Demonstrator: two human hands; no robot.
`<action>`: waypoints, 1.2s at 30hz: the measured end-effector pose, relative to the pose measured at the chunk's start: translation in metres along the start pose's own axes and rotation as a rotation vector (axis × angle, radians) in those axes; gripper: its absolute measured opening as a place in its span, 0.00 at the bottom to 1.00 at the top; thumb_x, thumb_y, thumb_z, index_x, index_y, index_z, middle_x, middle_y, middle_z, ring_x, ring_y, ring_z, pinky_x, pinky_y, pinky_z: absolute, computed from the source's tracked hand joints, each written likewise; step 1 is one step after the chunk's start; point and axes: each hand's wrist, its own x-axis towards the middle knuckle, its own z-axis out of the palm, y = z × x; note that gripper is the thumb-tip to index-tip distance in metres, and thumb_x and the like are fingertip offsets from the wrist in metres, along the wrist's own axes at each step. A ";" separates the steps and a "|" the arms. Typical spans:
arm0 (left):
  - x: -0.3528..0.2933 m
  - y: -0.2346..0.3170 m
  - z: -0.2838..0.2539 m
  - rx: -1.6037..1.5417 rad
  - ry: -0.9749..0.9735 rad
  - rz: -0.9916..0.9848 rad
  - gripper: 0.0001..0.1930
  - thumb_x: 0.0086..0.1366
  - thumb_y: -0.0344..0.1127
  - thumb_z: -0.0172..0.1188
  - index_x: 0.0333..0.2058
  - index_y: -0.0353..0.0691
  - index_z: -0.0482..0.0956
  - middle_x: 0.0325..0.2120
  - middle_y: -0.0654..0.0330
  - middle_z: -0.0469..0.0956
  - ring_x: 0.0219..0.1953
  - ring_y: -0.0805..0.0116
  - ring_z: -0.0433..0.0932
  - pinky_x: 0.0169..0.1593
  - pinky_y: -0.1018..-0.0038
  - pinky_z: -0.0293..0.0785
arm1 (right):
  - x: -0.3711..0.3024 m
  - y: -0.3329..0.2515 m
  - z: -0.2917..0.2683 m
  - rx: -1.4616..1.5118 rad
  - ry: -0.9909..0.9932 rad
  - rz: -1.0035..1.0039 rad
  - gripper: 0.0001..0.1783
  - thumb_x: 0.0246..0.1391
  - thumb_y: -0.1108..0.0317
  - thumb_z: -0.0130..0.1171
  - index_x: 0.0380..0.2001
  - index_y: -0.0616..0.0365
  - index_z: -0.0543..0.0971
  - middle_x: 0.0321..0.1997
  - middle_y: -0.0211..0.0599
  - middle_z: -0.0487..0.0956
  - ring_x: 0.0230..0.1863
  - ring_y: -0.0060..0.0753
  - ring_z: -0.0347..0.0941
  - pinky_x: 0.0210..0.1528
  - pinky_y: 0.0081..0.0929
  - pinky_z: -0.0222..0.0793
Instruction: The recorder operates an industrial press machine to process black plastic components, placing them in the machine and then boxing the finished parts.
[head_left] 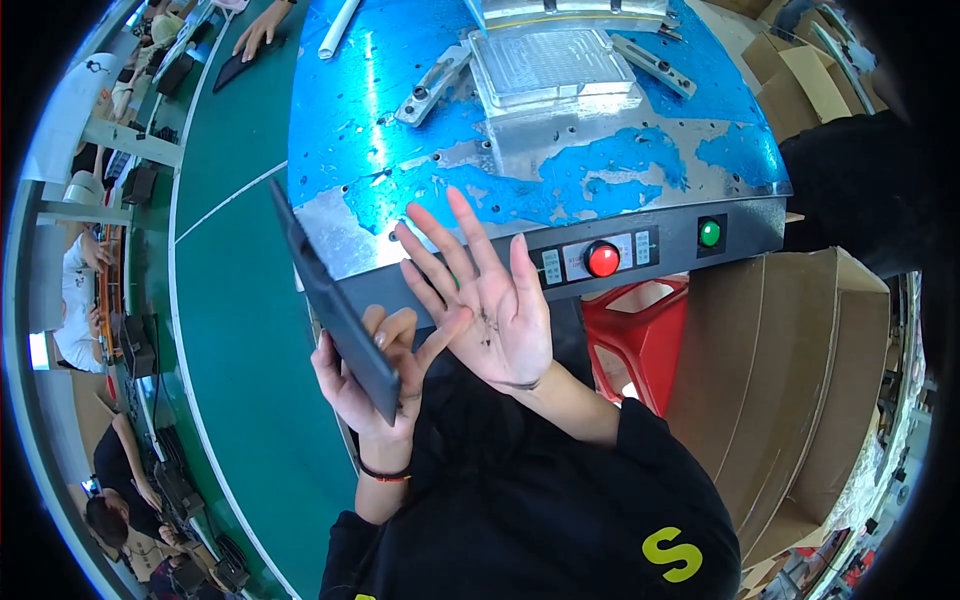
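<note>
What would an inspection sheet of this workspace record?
Surface: blue-coated metal machine top, coating worn in patches.
Job's things: flat black rectangular panel, held tilted.
Clutter: open brown cardboard box at right.
Hands: left hand grips the panel; right hand open, palm up, dark specks on it.
Cables: dark tangled strands at far left, probably cables.
Surroundings: green surface with white lines; another person's bare hand at a flat dark item.

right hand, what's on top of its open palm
Small dark marks show on the right hand. A finger of the left hand overlaps the palm's edge; anything beneath its tip is covered.
</note>
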 end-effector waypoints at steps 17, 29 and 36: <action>0.007 0.124 0.064 1.330 0.783 -0.048 0.18 0.62 0.43 0.59 0.42 0.32 0.72 0.36 0.57 0.76 0.36 0.72 0.76 0.39 0.77 0.73 | 0.091 0.002 0.021 -2.032 -0.984 0.046 0.61 0.30 0.52 0.74 0.67 0.52 0.51 0.64 0.51 0.56 0.66 0.57 0.51 0.68 0.52 0.47; 0.140 0.330 -0.128 2.896 0.476 -0.063 0.72 0.38 0.71 0.66 0.67 0.38 0.28 0.60 0.29 0.53 0.63 0.35 0.55 0.64 0.46 0.44 | 0.070 0.014 -0.041 -0.155 -0.168 0.612 0.72 0.31 0.23 0.60 0.69 0.57 0.39 0.69 0.63 0.47 0.67 0.59 0.53 0.66 0.60 0.49; 0.153 0.347 -0.113 2.860 0.466 -0.059 0.70 0.37 0.63 0.69 0.67 0.40 0.29 0.52 0.34 0.65 0.58 0.40 0.63 0.64 0.47 0.41 | 0.035 -0.005 -0.036 -0.188 -0.049 0.527 0.74 0.28 0.21 0.59 0.68 0.57 0.39 0.67 0.68 0.49 0.65 0.63 0.55 0.64 0.64 0.50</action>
